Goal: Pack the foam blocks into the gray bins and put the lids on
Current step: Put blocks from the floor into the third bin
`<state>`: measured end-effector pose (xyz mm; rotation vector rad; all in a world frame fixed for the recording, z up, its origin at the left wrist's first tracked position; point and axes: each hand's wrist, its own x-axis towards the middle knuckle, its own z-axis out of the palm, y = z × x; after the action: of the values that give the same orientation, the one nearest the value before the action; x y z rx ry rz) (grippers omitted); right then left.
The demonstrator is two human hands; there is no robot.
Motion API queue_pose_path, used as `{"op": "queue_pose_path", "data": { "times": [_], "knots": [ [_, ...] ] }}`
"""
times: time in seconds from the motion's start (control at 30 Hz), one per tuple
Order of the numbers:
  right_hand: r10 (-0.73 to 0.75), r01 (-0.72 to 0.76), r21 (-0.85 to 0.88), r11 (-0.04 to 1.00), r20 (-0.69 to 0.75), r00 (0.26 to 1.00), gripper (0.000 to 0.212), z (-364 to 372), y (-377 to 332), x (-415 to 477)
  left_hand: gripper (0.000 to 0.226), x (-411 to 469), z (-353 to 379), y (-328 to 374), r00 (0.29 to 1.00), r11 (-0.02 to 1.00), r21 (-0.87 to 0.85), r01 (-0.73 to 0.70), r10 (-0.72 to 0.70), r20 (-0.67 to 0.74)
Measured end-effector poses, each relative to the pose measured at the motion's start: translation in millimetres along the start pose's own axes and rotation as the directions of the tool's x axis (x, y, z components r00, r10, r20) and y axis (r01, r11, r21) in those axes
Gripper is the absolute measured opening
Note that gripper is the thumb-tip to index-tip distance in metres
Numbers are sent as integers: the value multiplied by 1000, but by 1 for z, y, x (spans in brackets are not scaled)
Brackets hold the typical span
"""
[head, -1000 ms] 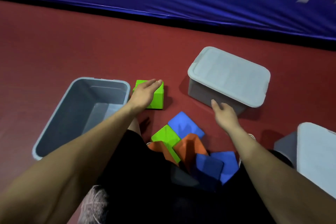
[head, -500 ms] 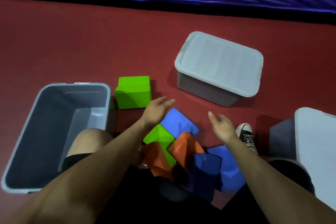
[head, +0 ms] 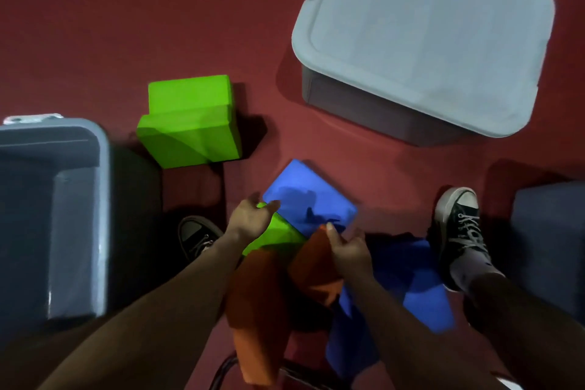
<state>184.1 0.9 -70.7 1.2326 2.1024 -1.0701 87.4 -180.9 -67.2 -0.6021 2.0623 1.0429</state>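
Nearest to us, at six o'clock, lay the heap of foam blocks on the red floor (head: 95, 25). We counted two orange blocks (head: 256, 304), at least two blue blocks (head: 427, 304) low at five o'clock, one green block (head: 275, 236) and one flat blue block (head: 311, 201) toward twelve; the overlap kept us from a surer count.

Our left hand (head: 250, 220) hovered over the green block, grip wide, fingers spread and holding nothing. Our right hand (head: 349, 248) rested on the second orange block (head: 313, 266) with fingers curled; we could not tell whether that grip had closed on it.

Two black sneakers flanked the heap, one (head: 196, 236) at nine o'clock and one (head: 459, 225) at three.

At nine o'clock stood an open gray bin (head: 103, 215), no blocks visible in it. Between it and the heap, toward eleven, sat two more green blocks (head: 190, 130), one stacked on the other. At three o'clock, a dark gray bin (head: 550, 247) was cut off by the frame. Farthest, at one o'clock, stood a gray bin with its lid (head: 427, 32) on.
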Motion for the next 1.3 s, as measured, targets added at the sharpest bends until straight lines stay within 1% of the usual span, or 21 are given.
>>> {"op": "queue_pose_path", "data": {
  "times": [0.07,0.17,0.23,0.33,0.4,0.43,0.5,0.53,0.6,0.63,0.7,0.8,0.83,0.9,0.97,1.0,1.07,1.13,1.17,1.23,1.3],
  "knots": [
    [-7,3,-89,996,-50,999,74,12,4,15,71,21,6,-9,1000,999,44,31,-31,-5],
    [212,-209,-118,971,11,977,109,20,0,25,76,45,13,-25,998,993,106,59,-55,-33],
    [250,-244,-158,957,17,968,116,30,6,26,79,57,16,-39,995,984,152,93,-88,-40],
    [222,-202,-232,951,61,973,112,46,18,27,84,73,19,-62,988,960,235,153,-156,-6],
    [233,-209,-264,941,60,971,106,53,21,31,93,81,21,-74,975,936,288,201,-221,39],
    [238,-217,-263,940,53,970,103,54,20,32,91,82,23,-76,973,929,314,195,-223,57],
    [245,-232,-213,949,37,969,99,54,18,34,83,86,25,-79,976,907,394,148,-198,89],
    [240,-231,-174,957,32,970,96,54,18,34,85,86,25,-77,977,888,441,128,-189,96],
    [235,-232,-108,967,21,972,93,52,18,29,98,83,19,-68,975,863,490,125,-198,101],
    [237,-235,-83,968,15,971,93,49,18,25,106,79,16,-62,971,871,470,144,-215,101],
    [231,-230,-21,973,18,973,97,43,15,17,119,71,17,-50,981,886,446,128,-178,72],
    [212,-209,73,975,-41,976,98,30,5,5,122,46,31,-23,995,852,522,-30,-25,98],
    [207,-201,93,975,-59,977,96,25,0,2,124,35,36,-13,992,853,519,-62,-2,122],
    [155,-146,106,984,-81,985,91,11,-11,-5,133,17,42,4,986,890,451,-62,-14,164],
    [59,-55,66,996,-74,996,81,-4,-21,-9,140,1,37,17,984,919,391,-47,-25,177],
    [15,-11,61,998,-63,998,77,-11,-26,-11,139,-9,31,21,985,925,374,-62,-3,171],
    [-35,39,86,996,-50,998,78,-28,-37,-21,127,-33,17,31,989,933,340,-114,73,130],
    [-112,118,100,988,-63,992,83,-45,-51,-40,104,-61,3,39,986,944,284,-166,151,75],
    [-156,163,104,981,-69,985,84,-52,-57,-50,98,-75,-3,42,984,952,248,-178,170,56],
    [-222,230,111,967,-74,972,80,-66,-66,-70,93,-103,-14,48,981,974,120,-194,190,39],
    [-264,271,111,956,-69,962,84,-78,-71,-91,81,-128,-24,51,974,974,-14,-226,226,7]
  ]
}}
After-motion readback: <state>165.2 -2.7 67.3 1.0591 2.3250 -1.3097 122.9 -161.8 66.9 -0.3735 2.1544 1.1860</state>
